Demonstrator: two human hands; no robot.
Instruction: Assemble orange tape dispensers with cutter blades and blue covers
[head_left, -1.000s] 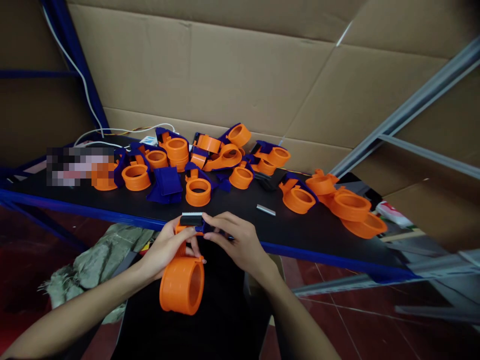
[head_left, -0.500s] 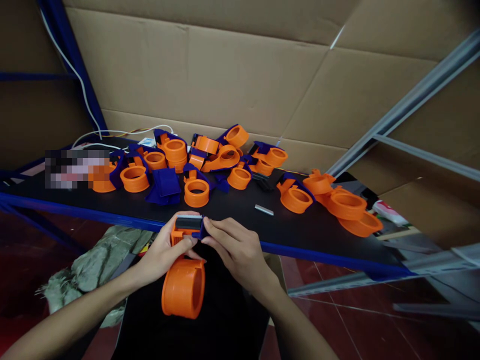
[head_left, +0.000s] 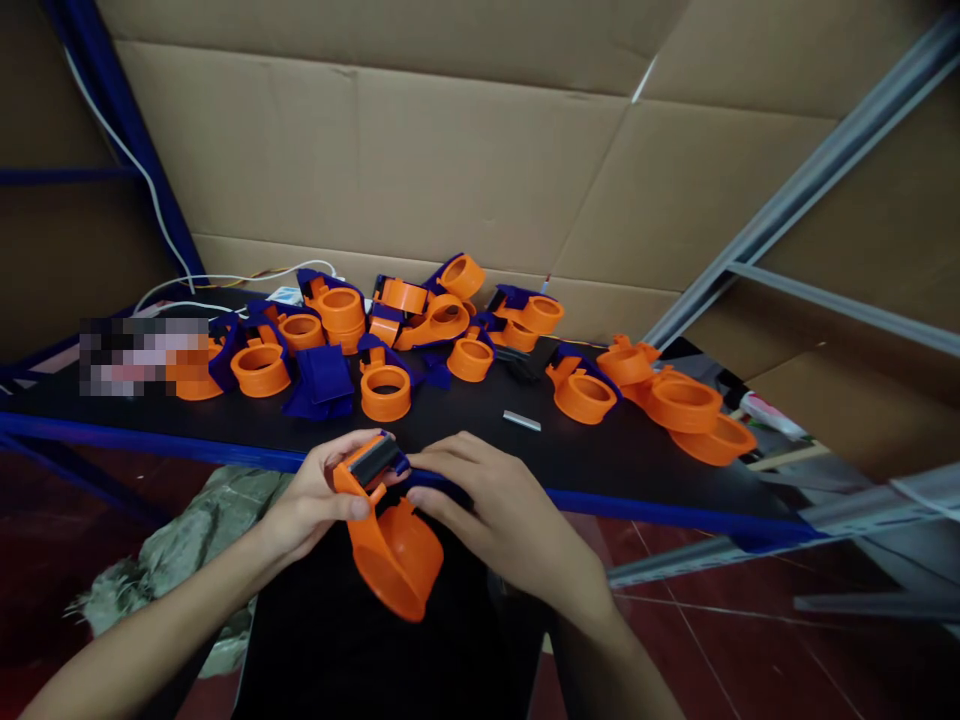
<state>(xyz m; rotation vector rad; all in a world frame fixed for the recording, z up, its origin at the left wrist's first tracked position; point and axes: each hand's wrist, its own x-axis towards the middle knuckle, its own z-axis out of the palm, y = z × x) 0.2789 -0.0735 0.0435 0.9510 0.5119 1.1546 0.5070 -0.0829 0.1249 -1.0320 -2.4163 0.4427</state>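
A tape dispenser (head_left: 401, 560) with an orange ring, a black roller and a dark blue part is held over my lap, in front of the table edge. My left hand (head_left: 311, 505) grips it by the roller end, thumb across the orange frame. Against its blue side, my right hand (head_left: 495, 515) is closed with thumb and fingertips; part of the blue piece is hidden behind the fingers. The ring hangs tilted below both hands. On the table beyond lies a small metal strip (head_left: 522, 421), nearest to my right hand.
Several orange and blue tape dispensers (head_left: 386, 390) crowd the black table (head_left: 450, 430). Flat blue pieces (head_left: 324, 378) lie among them, and orange pieces (head_left: 682, 400) are stacked at the right. Cardboard (head_left: 450, 160) walls the back. A crumpled green-grey sack (head_left: 180, 540) sits below left.
The dispenser has been turned, so its ring now swings to the right and its roller end is tilted. My right hand has shifted along the blue side.
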